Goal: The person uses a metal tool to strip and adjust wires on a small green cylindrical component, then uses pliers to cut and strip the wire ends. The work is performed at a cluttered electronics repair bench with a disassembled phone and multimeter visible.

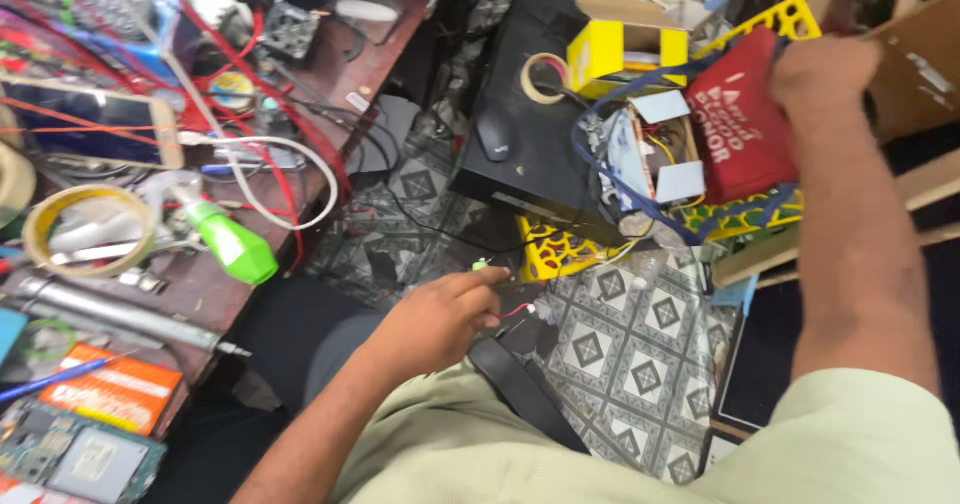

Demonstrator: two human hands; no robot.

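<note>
A: Our left hand (pixel 440 319) hangs low over the patterned tiled floor (pixel 640 354), past the front edge of the workbench (pixel 330 84). The fingers are curled with forefinger and thumb pinched on a small part with red and white leads (pixel 520 311); what the part is, we cannot tell.

B: Noted. Our right hand (pixel 825 69) is up at the far right, closed on the top edge of a red pouch with white lettering (pixel 738 124). The pouch lies against a yellow lattice crate (pixel 790 16).

A: Packages: an open yellow box with a brown cardboard flap (pixel 622 46) sits at the back edge of the black case (pixel 520 94). Just beside it lies a roll of tan tape (pixel 542 76), and nearer us on the same case a black mouse (pixel 493 134).

B: Next to the pouch, an open box of wires and white cards (pixel 655 154), a blue strap looped round it.

A: On the workbench: a flat orange packet (pixel 112 389) at the near left corner, with a blue pen (pixel 55 379) across it. A green and white bottle (pixel 228 239) lies on its side towards the front edge. A larger tape roll (pixel 85 229) sits left of it, and a phone (pixel 90 119) farther back among red wires.
</note>
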